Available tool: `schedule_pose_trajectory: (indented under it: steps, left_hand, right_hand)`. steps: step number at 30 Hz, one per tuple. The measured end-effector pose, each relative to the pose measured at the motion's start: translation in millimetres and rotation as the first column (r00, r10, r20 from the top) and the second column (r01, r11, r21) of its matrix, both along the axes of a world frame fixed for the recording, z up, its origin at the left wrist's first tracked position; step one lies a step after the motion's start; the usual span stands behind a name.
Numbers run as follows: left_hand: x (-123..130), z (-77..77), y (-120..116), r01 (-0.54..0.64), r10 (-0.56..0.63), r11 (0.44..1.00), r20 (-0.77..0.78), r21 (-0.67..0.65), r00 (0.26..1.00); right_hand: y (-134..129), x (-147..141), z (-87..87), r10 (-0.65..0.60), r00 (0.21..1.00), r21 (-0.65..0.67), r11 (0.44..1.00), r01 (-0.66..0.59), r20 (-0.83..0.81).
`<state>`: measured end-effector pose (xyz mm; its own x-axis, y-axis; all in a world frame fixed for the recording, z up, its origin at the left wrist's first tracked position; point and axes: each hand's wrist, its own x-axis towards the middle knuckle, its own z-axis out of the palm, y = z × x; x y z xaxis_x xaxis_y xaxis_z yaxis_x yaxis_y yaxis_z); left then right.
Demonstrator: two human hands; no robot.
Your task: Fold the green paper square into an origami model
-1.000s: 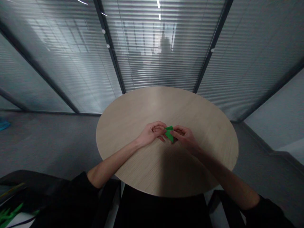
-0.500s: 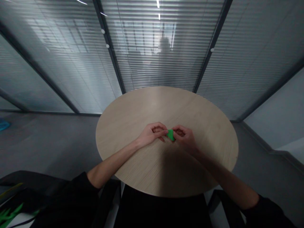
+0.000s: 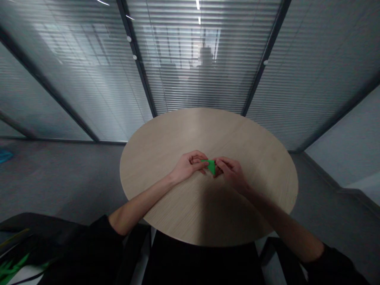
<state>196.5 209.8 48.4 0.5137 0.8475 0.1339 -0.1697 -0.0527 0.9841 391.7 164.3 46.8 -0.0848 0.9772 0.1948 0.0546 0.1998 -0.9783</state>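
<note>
A small green triangular piece (image 3: 211, 168), perhaps folded paper, is held between my two hands above the middle of the round table. My left hand (image 3: 190, 165) pinches its left corner between thumb and fingers. On the other side, my right hand (image 3: 233, 171) has closed fingers at the piece's right edge, with one fingertip showing near the lower tip. The fingers hide parts of both ends.
The wooden table (image 3: 192, 130) has a rounded edge, and a shadow falls across its near side. Glass partitions with blinds (image 3: 178, 87) stand behind it. A blue thing (image 3: 5, 155) lies on the floor far left. Green and white items (image 3: 20, 271) sit at lower left.
The green piece has turned a little and shows more of its upper left part. My right fingers have shifted at its right edge. My left hand has moved slightly left.
</note>
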Motion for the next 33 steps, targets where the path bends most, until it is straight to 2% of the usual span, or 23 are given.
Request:
schedule_pose_trajectory:
  steps: [5, 12, 22, 33]
  left_hand:
    - [1.6, 1.2, -1.3, -0.03, 0.031, 0.999, -0.012, 0.019, 0.999]
    - [-2.0, -0.1, 0.7, 0.081, -0.086, 0.993, -0.064, -0.084, 0.994]
    - [-2.8, 4.2, 1.3, 0.082, -0.087, 0.994, -0.067, -0.077, 0.994]
    - [-2.0, 3.3, 1.1, 0.06, -0.065, 0.997, -0.079, -0.056, 0.995]
  right_hand:
    - [2.3, -0.6, -0.7, 0.026, 1.0, -0.054, 0.998, -0.027, -0.008]
    - [3.8, 1.2, 0.1, 0.039, 0.998, -0.094, 0.995, -0.045, -0.059]
    - [4.5, 3.0, -0.1, 0.06, 0.989, -0.181, 0.98, -0.085, -0.139]
    - [5.3, 2.3, -0.1, 0.02, 0.996, -0.138, 0.99, -0.031, -0.081]
